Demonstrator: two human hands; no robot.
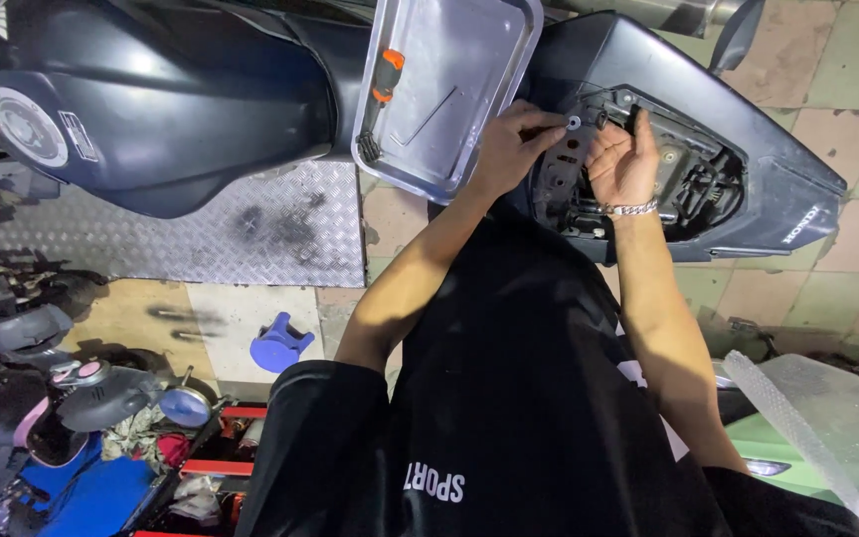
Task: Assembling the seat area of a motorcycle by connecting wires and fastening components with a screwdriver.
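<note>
My left hand (511, 147) pinches a small silver washer or bolt head (574, 121) between thumb and fingers at the edge of the open seat bay (693, 184) of a dark motorcycle tail (777, 184). My right hand (624, 159), with a metal bracelet on the wrist, reaches into the same bay beside it, palm up, fingers curled around dark parts; what it holds is hidden. A metal tray (459, 80) rests on the motorcycle just left of my left hand, with an orange-handled screwdriver (382, 94) and a thin hex key (428, 114) in it.
The dark fuel tank (151, 99) fills the upper left. Below it lies a checkered metal plate (251, 229). A blue plastic part (280, 343), helmets and cluttered tools sit at lower left. Bubble wrap (827, 418) covers something green at lower right. Tiled floor surrounds.
</note>
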